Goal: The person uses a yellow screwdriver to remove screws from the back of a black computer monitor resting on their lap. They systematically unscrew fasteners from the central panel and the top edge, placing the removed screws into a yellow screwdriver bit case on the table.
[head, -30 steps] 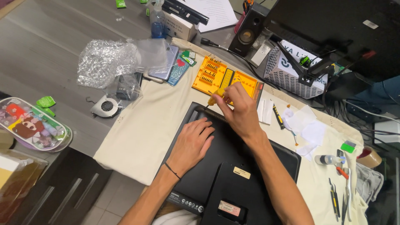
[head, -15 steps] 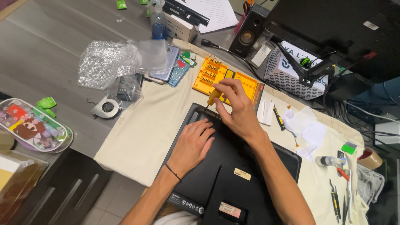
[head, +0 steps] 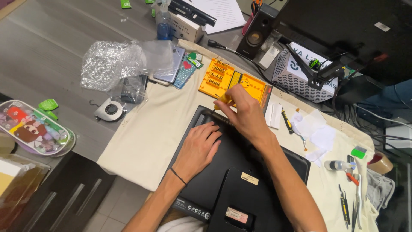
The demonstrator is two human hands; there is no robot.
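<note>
- Head view: my right hand [head: 243, 112], grasping the yellow screwdriver [head: 223, 101], has shifted left, tip now at the upturned black laptop [head: 240, 172] far edge.
- My left hand [head: 198, 147] stays flat, unclenched, pressing the laptop down on the cloth [head: 146, 141].

A grey wood-grain desk [head: 51, 47] fills the far left, its surface lit evenly from above. At the near left stands a dark drawer unit [head: 56, 193] with long metal handles, and beside it a strip of pale tiled floor [head: 113, 206] shows. A cream cloth [head: 146, 141] covers the middle of the desk. On the far right a large black monitor [head: 343, 30] sits above a tangle of dark cables [head: 365, 116], with a small black speaker [head: 255, 36] to its left
</note>
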